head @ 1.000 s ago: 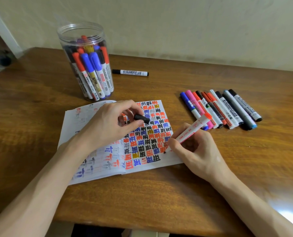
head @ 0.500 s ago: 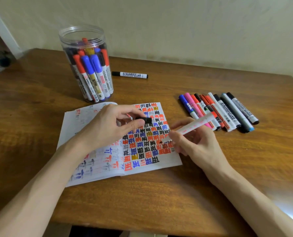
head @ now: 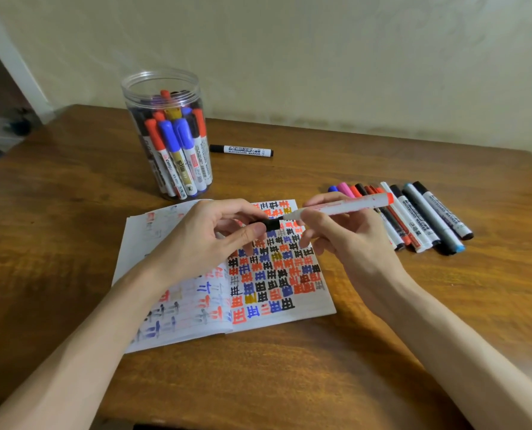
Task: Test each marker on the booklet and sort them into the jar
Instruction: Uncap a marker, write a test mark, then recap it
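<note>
An open booklet (head: 308,305) covered in red, blue and black marks lies on the wooden table. Above it my right hand (head: 345,240) holds a white marker (head: 345,207) with a red end, level, its tip pointing left. My left hand (head: 208,237) pinches a black cap (head: 272,225) right at that tip; whether they touch I cannot tell. A clear plastic jar (head: 165,88) behind the booklet stands upright, holding several capped markers.
A row of several markers (head: 419,218) lies to the right of the booklet, partly behind my right hand. One black whiteboard marker (head: 241,150) lies alone beside the jar. The table's near edge (head: 258,420) runs below my arms; a wall stands close behind.
My right hand lifted the marker off the page and swung it level, tip toward the left. The cap in my left hand rose to meet the tip.
</note>
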Demonstrator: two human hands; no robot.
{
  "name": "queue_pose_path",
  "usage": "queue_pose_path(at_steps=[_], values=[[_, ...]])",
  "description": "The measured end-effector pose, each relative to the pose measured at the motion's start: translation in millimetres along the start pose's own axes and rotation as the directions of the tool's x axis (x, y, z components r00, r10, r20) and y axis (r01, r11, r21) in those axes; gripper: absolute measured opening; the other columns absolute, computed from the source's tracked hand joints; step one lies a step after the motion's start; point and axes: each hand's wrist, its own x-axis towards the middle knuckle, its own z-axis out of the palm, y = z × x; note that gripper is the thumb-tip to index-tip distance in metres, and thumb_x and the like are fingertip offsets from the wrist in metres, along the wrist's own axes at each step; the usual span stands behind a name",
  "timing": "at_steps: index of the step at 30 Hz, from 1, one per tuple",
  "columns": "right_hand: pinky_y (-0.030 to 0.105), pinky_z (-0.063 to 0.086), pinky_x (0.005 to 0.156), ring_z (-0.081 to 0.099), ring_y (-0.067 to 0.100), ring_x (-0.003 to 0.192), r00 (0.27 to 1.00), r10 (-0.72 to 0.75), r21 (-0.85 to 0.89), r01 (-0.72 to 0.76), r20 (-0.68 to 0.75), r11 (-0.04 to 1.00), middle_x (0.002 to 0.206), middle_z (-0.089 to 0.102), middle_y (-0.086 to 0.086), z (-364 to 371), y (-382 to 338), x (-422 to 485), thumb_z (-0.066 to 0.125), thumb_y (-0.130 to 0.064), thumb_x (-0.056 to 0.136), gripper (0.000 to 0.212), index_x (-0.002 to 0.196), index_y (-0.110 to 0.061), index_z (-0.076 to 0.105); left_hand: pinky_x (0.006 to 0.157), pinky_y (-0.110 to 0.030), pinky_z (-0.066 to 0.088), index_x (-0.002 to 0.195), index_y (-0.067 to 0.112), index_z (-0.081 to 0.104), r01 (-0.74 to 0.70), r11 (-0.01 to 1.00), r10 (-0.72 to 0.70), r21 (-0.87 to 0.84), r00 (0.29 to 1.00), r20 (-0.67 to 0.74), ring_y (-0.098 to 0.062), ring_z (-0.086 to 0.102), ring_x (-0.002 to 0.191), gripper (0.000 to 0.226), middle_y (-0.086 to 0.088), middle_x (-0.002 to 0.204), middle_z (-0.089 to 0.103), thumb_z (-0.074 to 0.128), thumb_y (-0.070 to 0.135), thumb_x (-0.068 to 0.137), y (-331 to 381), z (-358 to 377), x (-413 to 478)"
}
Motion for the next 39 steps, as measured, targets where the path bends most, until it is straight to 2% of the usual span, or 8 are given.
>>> queue_pose_path(at_steps=[6,11,16,20,25,27,31,39], values=[[0.035,0.054,0.068,0.071,0.021,0.074,1.000,-0.018,-0.020,0.019,0.014,1.000,0.086,0.076,0.007,1,-5,8,0.077,-0.019,0.093,0.014,0.101,-0.008,0.073,0.078,-0.023,0.059,0.119,0.023,0.073,-0.011,1.000,0.010,-0.003,0.999,-0.042,-0.010,0.075,0.091,0.026,0.014,0.101,0.077,0.067,0.031,0.095,-1,-1,1],[0.037,0.055,0.069,0.071,0.023,0.075,0.997,-0.029,-0.044,0.033,0.077,0.998,0.093,0.076,0.009,6,-4,13,0.078,-0.020,0.093,0.015,0.100,-0.007,0.075,0.080,-0.023,0.059,0.118,0.024,0.072,-0.035,0.999,0.035,-0.003,0.997,-0.074,-0.010,0.075,0.093,0.024,0.015,0.100,0.076,0.065,0.030,0.096,-1,-1,1],[0.032,0.054,0.069,0.068,0.020,0.075,0.985,-0.036,-0.073,0.049,0.169,0.996,0.086,0.075,0.002,6,-3,22,0.079,-0.026,0.093,0.021,0.104,-0.009,0.076,0.075,-0.017,0.057,0.113,0.025,0.071,-0.053,0.998,0.049,-0.028,0.992,-0.116,-0.009,0.074,0.094,0.017,0.015,0.100,0.076,0.066,0.027,0.097,0,0,2],[0.030,0.050,0.066,0.058,0.016,0.069,0.976,-0.007,0.004,0.007,0.218,1.000,0.077,0.069,0.000,3,5,23,0.078,-0.026,0.092,0.024,0.111,-0.011,0.077,0.078,-0.020,0.058,0.112,0.025,0.070,-0.050,0.999,0.049,-0.004,0.989,-0.140,-0.011,0.074,0.094,0.015,0.013,0.100,0.075,0.066,0.025,0.097,-3,-1,3],[0.030,0.053,0.070,0.062,0.020,0.072,0.985,0.047,0.153,-0.073,0.167,0.986,0.090,0.071,0.009,-18,3,30,0.074,-0.031,0.090,0.030,0.115,-0.014,0.076,0.083,-0.020,0.058,0.112,0.025,0.068,-0.035,0.999,0.035,0.006,0.984,-0.173,-0.009,0.073,0.101,0.015,0.013,0.100,0.076,0.066,0.023,0.098,-6,-2,4],[0.028,0.054,0.067,0.064,0.021,0.073,0.993,0.001,0.078,-0.011,0.121,0.997,0.091,0.073,0.012,-29,4,33,0.074,-0.024,0.093,0.023,0.109,-0.008,0.077,0.083,-0.020,0.059,0.113,0.021,0.069,-0.019,1.000,0.019,0.001,0.982,-0.187,-0.009,0.074,0.099,0.017,0.013,0.096,0.076,0.066,0.023,0.097,-7,-1,4],[0.027,0.058,0.067,0.073,0.019,0.076,0.983,-0.073,-0.130,0.096,0.169,0.987,0.091,0.079,0.006,-34,11,31,0.075,-0.016,0.093,0.018,0.107,-0.005,0.079,0.080,-0.013,0.056,0.113,0.025,0.070,-0.018,0.998,0.033,0.058,0.964,-0.263,0.000,0.072,0.099,0.024,0.016,0.095,0.075,0.064,0.033,0.091,-6,0,2],[0.028,0.065,0.070,0.079,0.021,0.081,0.981,-0.123,-0.170,0.149,0.152,0.974,0.095,0.082,0.001,-27,17,24,0.077,-0.017,0.090,0.019,0.108,-0.012,0.080,0.072,-0.012,0.057,0.111,0.036,0.070,-0.005,0.998,0.025,0.067,0.953,-0.301,0.007,0.070,0.098,0.024,0.024,0.100,0.073,0.064,0.034,0.088,-4,2,-3]])
